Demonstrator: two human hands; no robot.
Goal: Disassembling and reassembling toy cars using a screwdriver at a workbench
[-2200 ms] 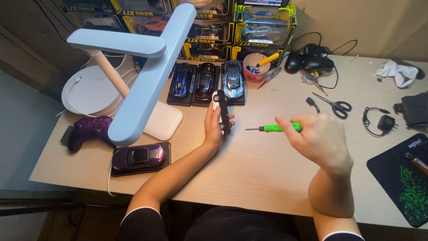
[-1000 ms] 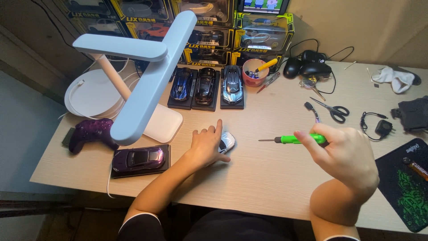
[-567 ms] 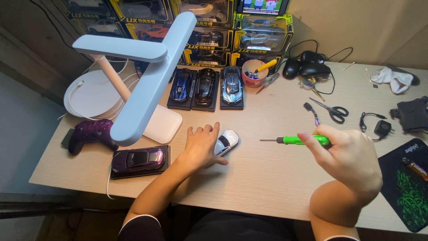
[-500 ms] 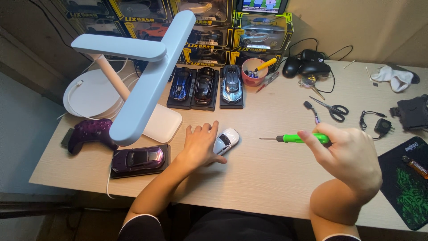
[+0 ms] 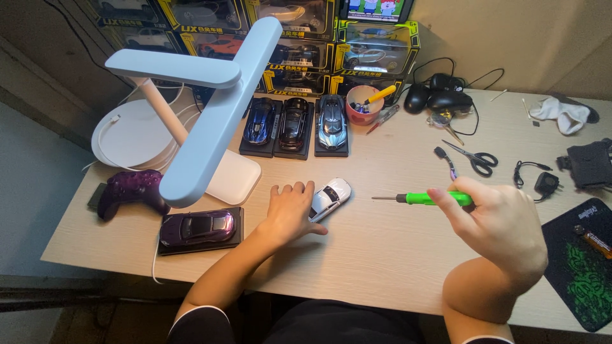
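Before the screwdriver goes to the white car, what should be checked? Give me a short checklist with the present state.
1. Right hand has a grip on the screwdriver: ok.
2. Left hand steadies the white car: not ok, it only lies beside it, touching.
3. Car's underside faces up: not ok, it stands on its wheels.
4. Desk between tip and car is free: ok.
5. Tip fits the screws: cannot tell.
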